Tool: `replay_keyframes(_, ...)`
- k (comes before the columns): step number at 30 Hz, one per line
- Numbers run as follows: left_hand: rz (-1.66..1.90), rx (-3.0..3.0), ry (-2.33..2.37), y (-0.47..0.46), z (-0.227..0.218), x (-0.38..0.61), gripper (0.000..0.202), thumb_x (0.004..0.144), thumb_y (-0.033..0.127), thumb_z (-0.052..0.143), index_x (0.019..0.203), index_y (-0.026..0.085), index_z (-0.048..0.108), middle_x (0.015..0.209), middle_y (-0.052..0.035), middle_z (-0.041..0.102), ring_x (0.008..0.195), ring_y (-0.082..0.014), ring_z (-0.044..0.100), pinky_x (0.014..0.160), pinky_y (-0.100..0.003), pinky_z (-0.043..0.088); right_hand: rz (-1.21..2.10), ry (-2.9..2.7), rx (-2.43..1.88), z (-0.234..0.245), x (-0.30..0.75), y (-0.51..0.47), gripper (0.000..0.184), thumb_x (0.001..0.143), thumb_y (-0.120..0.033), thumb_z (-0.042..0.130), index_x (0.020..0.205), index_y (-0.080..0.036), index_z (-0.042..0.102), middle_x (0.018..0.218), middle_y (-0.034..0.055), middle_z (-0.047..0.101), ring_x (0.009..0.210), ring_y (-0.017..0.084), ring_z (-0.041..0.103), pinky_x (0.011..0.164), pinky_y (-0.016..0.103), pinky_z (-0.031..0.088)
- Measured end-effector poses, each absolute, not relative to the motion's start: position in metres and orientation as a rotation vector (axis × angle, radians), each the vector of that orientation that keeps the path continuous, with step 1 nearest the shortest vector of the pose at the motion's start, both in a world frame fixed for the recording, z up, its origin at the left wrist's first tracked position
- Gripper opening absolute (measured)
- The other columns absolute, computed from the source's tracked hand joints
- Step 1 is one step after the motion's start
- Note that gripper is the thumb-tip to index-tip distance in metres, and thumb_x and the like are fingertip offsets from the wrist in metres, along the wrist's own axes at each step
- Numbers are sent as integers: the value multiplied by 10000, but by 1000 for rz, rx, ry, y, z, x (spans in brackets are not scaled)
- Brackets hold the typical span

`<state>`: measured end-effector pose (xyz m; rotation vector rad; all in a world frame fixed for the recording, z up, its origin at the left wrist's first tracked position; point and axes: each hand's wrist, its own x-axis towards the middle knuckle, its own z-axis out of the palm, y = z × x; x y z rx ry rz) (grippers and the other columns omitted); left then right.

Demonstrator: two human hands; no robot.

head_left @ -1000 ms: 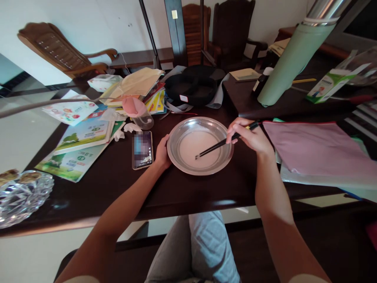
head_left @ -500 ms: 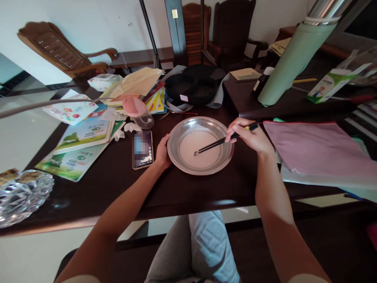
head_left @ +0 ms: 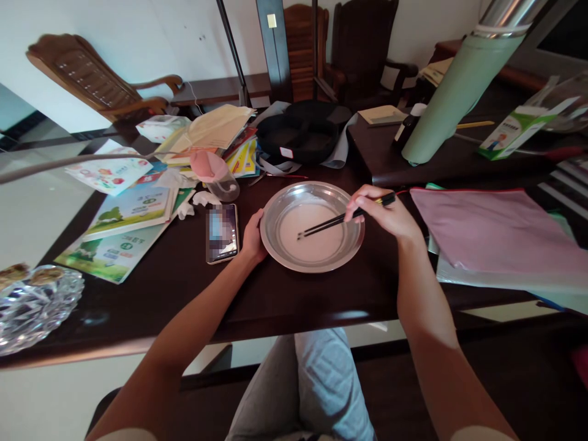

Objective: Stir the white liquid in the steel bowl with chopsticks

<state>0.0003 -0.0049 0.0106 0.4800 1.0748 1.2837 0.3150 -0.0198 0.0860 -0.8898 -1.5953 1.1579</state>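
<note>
A round, shallow metal bowl (head_left: 313,267) stands on the dark table, holding a pale, milky substance (head_left: 316,245). At its left side my left hand (head_left: 254,236) grips the rim, thumb up along the edge and the other fingers partly hidden behind the bowl. My right hand (head_left: 377,211) is closed around a pair of black chopsticks (head_left: 327,224) over the bowl's right rim. Their tips reach into the pale substance left of the bowl's middle, slightly apart from each other.
Left of the bowl lies a phone (head_left: 223,233), with a pink-lidded cup (head_left: 215,174) behind it. Booklets (head_left: 124,245) and a glass dish (head_left: 41,306) are farther left. Behind sits a black bag (head_left: 298,131). A pink pouch (head_left: 496,233) and a green flask (head_left: 463,98) are right.
My right hand has shifted slightly left, and the chopstick tips have moved a little left and up within the bowl. My left hand and the bowl stay in place.
</note>
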Motion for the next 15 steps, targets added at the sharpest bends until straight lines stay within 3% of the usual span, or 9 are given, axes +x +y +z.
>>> replay_keyframes(4,1288,474,1091,-5,11,2,361,857,582,918,905,242,807,877,-54,877,1157,-375,860,1085,-495,687,1050,-1654,-934,88,314,-18,545,999,-778,839,895,-243,853,918,74,892,745,183,780,636,305,606)
replay_keyframes(11,1286,508,1059,-6,10,0,401,834,603,938,936,235,815,905,-58,885,1174,-388,862,1095,-507,686,1096,-1454,-916,83,330,-20,556,925,-799,899,845,-258,796,623,11,743,560,187,691,509,304,515)
replay_keyframes(15,1286,454,1071,-5,10,1,360,849,572,925,933,240,814,929,-53,890,1174,-376,863,1097,-500,690,1169,-1621,-890,86,313,-21,558,980,-785,852,868,-239,826,804,62,847,704,197,779,605,309,592)
